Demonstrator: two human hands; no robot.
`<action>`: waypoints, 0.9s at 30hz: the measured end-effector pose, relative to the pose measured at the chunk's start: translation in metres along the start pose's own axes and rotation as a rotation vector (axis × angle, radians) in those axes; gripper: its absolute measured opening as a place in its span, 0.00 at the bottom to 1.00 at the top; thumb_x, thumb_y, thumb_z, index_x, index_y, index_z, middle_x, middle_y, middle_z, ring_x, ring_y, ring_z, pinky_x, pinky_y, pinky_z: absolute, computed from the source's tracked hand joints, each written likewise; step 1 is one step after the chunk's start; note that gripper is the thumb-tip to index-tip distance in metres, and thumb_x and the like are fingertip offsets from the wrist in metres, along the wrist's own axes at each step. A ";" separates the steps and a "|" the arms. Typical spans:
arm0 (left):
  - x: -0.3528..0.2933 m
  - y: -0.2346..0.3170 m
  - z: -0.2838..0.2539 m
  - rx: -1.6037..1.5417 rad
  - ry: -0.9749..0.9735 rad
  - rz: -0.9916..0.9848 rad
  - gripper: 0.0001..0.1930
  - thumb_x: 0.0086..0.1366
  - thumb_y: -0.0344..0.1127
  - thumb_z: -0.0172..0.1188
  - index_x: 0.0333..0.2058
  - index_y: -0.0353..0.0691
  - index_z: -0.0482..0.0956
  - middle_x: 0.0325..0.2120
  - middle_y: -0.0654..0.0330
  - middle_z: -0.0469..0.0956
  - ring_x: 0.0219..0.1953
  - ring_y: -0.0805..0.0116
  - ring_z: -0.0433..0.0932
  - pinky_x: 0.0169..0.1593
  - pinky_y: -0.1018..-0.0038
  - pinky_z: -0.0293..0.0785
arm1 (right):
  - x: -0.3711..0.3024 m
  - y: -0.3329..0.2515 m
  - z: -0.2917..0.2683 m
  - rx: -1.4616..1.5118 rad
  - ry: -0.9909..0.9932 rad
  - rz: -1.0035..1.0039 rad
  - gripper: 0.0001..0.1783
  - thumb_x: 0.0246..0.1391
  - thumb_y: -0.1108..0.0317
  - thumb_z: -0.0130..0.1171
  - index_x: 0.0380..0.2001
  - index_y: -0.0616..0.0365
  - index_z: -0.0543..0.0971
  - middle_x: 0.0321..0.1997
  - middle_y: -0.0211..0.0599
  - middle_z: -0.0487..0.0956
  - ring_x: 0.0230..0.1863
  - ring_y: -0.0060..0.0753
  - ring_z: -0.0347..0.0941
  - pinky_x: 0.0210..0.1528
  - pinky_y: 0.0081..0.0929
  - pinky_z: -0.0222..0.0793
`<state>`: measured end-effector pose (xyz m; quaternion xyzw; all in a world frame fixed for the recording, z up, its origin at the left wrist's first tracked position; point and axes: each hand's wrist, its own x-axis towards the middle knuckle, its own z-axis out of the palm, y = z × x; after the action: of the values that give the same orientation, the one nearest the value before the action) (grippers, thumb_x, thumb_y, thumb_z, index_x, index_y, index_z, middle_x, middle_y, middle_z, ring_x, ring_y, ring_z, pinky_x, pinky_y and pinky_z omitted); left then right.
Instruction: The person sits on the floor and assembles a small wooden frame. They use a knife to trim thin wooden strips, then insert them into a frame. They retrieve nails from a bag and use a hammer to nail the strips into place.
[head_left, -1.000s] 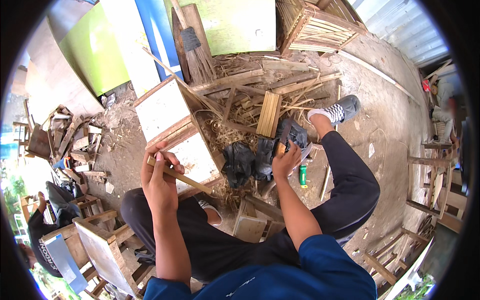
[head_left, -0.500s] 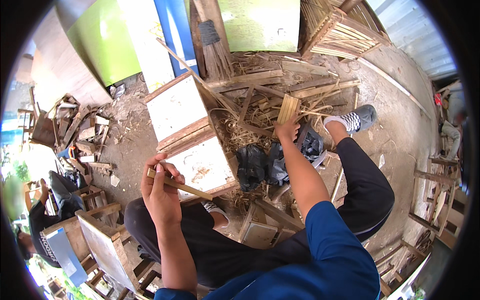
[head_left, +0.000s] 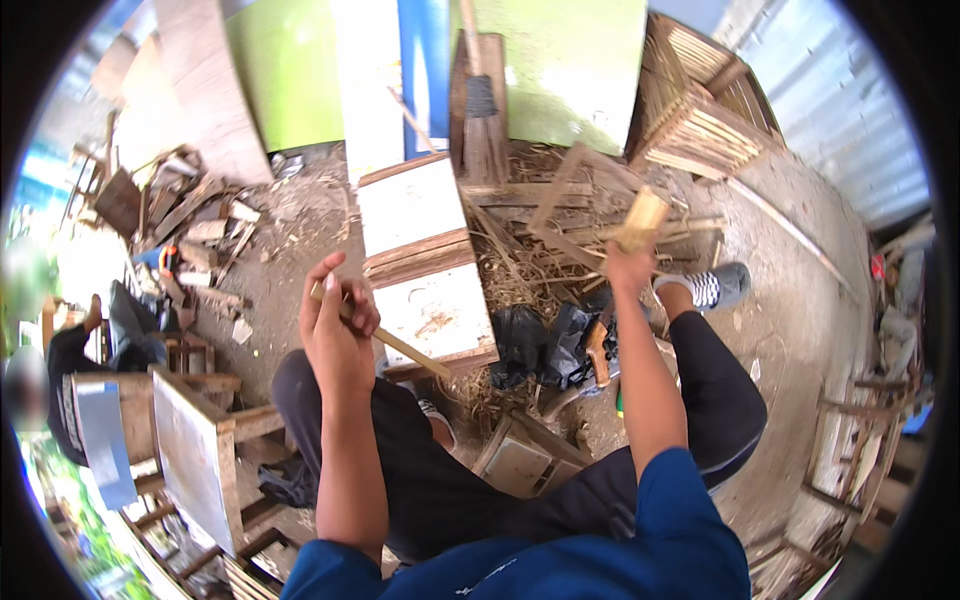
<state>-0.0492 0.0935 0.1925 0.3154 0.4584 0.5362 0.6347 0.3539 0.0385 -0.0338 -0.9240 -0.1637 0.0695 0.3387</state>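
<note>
The right hand (head_left: 630, 268) has gone up and away, and the slatted wood piece (head_left: 642, 218) has gone with it. That hand grips the piece's near end, over the wood scraps (head_left: 515, 250). A wooden frame (head_left: 556, 190) just beside it has moved too, but it is blurry. The left hand (head_left: 340, 325) pinches a thin wooden stick (head_left: 410, 350), near the white-topped box (head_left: 415, 210). Black plastic bags (head_left: 518, 345) lie below the right hand.
</note>
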 end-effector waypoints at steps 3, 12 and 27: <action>0.000 0.010 -0.008 -0.168 0.103 0.020 0.10 0.81 0.38 0.46 0.52 0.42 0.72 0.30 0.62 0.70 0.26 0.77 0.63 0.29 0.77 0.59 | -0.026 -0.005 -0.057 0.271 -0.002 -0.285 0.51 0.49 0.65 0.73 0.74 0.68 0.61 0.61 0.67 0.76 0.58 0.62 0.79 0.59 0.43 0.77; 0.017 0.008 -0.059 -0.130 0.109 0.204 0.10 0.78 0.34 0.58 0.48 0.33 0.79 0.34 0.62 0.72 0.28 0.74 0.73 0.32 0.74 0.75 | -0.183 -0.083 -0.095 0.191 -0.431 -0.464 0.55 0.50 0.60 0.74 0.79 0.54 0.58 0.68 0.59 0.68 0.65 0.57 0.73 0.65 0.48 0.74; 0.037 -0.037 -0.027 0.020 0.082 -0.088 0.15 0.76 0.34 0.61 0.53 0.29 0.84 0.36 0.58 0.84 0.33 0.72 0.80 0.38 0.74 0.83 | -0.246 -0.122 -0.056 0.084 -0.308 -0.716 0.34 0.62 0.58 0.69 0.68 0.57 0.74 0.68 0.56 0.69 0.64 0.57 0.71 0.65 0.50 0.70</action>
<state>-0.0596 0.1181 0.1398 0.2790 0.5026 0.5157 0.6353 0.1060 0.0061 0.0925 -0.7724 -0.5217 0.0916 0.3504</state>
